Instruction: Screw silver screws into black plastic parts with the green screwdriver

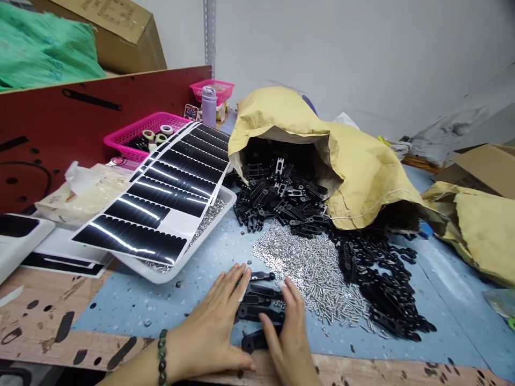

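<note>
Hidden stuff first: undersides of both hands are out of sight, so can't tell how firmly either presses on the parts. Black parts [260, 312] sit in the gap between the hands, laid side by side in a short row; their left ends are partly covered by the left hand's fingers, and the nearest one is partly behind the right thumb. Exact count hard to make out. Left forearm and right wrist run off the bottom edge.

Pose: left hand [215, 327] palm down, fingers long and close together, pointing forward and slightly right, thumb spread out toward the right hand; green bead bracelet [162, 356] on its wrist. Right hand [293, 329] angled forward, thumb and fingers apart, thumb by the row, index finger reaching along its right ends. Neither hand is closed around anything; the row is just flanked.

Just beyond the right fingertips: heap of screws [330, 279], individual ones blurring together, with small nuts [277, 249] on its near-left side. Right of the grip, a dark pile of black pieces [386, 289], shapes merging. Ahead, a yellow paper sack [285, 115] lies mouth toward the hands, more black pieces spilling out; its deep inside is too dark to read. Left of the left hand, white tray [177, 273], contents mostly hidden under black sticker sheets [161, 198].
</note>
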The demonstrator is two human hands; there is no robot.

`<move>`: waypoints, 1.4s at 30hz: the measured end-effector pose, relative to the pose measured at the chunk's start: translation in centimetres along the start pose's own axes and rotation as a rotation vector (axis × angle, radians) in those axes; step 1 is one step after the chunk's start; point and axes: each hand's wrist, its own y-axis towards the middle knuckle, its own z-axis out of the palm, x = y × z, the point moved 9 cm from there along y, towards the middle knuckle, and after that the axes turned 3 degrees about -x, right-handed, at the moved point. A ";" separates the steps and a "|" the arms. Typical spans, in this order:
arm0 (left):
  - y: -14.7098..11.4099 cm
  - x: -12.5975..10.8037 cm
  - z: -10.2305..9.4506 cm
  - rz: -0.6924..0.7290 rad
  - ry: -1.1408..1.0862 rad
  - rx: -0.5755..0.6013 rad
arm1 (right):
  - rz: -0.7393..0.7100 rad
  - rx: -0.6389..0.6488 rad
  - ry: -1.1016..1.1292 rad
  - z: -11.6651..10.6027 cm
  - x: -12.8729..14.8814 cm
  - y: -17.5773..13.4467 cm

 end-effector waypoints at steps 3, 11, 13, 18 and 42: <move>0.5 -0.5 0.5 -0.007 0.038 -0.086 | -0.094 0.063 -0.017 2.6 1.6 -0.7; 0.8 -0.5 0.6 -0.001 0.108 -0.169 | -0.414 0.234 -0.052 3.3 4.4 -1.1; 0.7 -0.6 0.5 0.013 0.125 -0.183 | -0.401 0.232 -0.064 3.3 4.3 -1.0; 0.7 -1.0 0.3 0.044 0.166 -0.215 | -0.243 0.127 -0.138 3.5 3.2 -0.5; -1.2 -1.7 0.0 -0.461 -1.157 0.158 | -0.135 -0.051 0.666 -2.8 2.7 2.6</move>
